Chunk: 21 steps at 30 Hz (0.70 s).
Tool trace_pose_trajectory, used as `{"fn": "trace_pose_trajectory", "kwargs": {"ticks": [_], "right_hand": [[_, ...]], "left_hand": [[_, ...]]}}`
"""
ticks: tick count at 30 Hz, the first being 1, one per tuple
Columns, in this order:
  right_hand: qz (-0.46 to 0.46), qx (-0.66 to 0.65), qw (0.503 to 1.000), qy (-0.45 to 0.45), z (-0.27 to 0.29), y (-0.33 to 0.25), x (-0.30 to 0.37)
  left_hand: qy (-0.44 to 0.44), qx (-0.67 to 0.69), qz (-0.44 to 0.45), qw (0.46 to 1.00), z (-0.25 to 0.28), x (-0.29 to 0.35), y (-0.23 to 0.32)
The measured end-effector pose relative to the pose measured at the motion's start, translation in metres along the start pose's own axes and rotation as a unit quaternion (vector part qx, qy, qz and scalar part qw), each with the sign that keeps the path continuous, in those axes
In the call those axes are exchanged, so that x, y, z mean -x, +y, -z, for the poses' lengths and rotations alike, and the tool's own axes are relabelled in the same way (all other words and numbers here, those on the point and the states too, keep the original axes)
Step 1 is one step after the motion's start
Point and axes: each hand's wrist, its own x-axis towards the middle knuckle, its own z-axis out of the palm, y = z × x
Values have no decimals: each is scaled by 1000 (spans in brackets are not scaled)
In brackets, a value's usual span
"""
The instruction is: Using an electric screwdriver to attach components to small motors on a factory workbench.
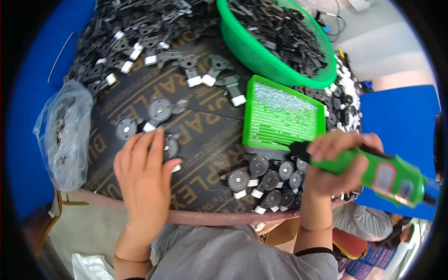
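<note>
My right hand (338,156) is wrapped round a green electric screwdriver (392,179) with a dark nose. The screwdriver's bit points left over a green screw tray (248,112), where many small silver screws lie in rows of holes. My left hand (145,175) lies on the table with its fingers stretched out and thumb apart. Just past its fingertips are black round-headed parts with white ends: one dark disc part (160,109), another disc part (126,128), and a third disc part (171,147) beside the thumb, partly covered by the hand.
Several similar disc parts (259,165) cluster at the table's front edge. Behind lies a heap of black plastic parts (140,28). A green basket (261,63) full of black pieces stands beyond the tray. At left is a clear plastic bag (77,140). A person (364,221) sits at lower right.
</note>
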Motion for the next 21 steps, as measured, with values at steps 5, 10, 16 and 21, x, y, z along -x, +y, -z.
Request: {"fn": "trace_pose_trajectory", "kwargs": {"ticks": [5,10,16,21], "right_hand": [[-41,17,999,-15,0,31,2],[-67,-19,997,-32,0,37,6],[-66,-18,996,-60,0,40,9],[-62,-27,997,-44,-1,42,11]], "left_hand": [[-26,8,-33,999,-8,3,-8],[-99,90,-90,987,-18,11,22],[-120,201,-115,965,-38,21,42],[-112,255,-105,955,-45,24,44]]}}
